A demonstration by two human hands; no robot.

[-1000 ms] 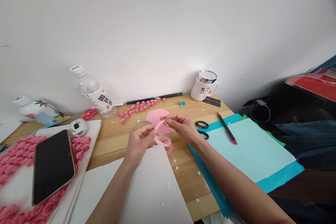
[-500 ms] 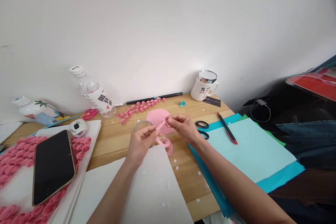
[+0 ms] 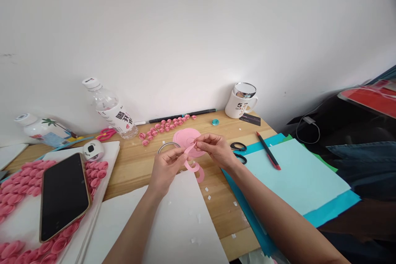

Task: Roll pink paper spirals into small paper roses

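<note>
Between the fingertips of both hands runs a curling pink paper strip [image 3: 192,166], its loose spiral end hanging below them. My left hand [image 3: 167,167] pinches the strip partway along. The end of it is pinched by my right hand [image 3: 215,148], whose fingertips hide that end. Behind the hands lies a stack of pink paper circles [image 3: 182,135], partly covered by them. A ring-shaped roll of tape [image 3: 168,144] sits just beyond my left hand. Several small rolled pink paper roses [image 3: 167,125] are lined up farther back, with one teal rose [image 3: 215,122] apart to their right.
At left, a phone [image 3: 64,198] rests on a board covered with pink roses; a water bottle [image 3: 113,109] stands behind. Scissors [image 3: 239,147], a pen [image 3: 267,151] and blue paper sheets [image 3: 297,181] lie at right. A mug [image 3: 240,101] stands by the wall. White sheets [image 3: 173,222] lie under my arms.
Both hands stay almost in place, still pinching the pink strip. Its hanging curl has shifted slightly, and the fingers of my right hand have moved a little.
</note>
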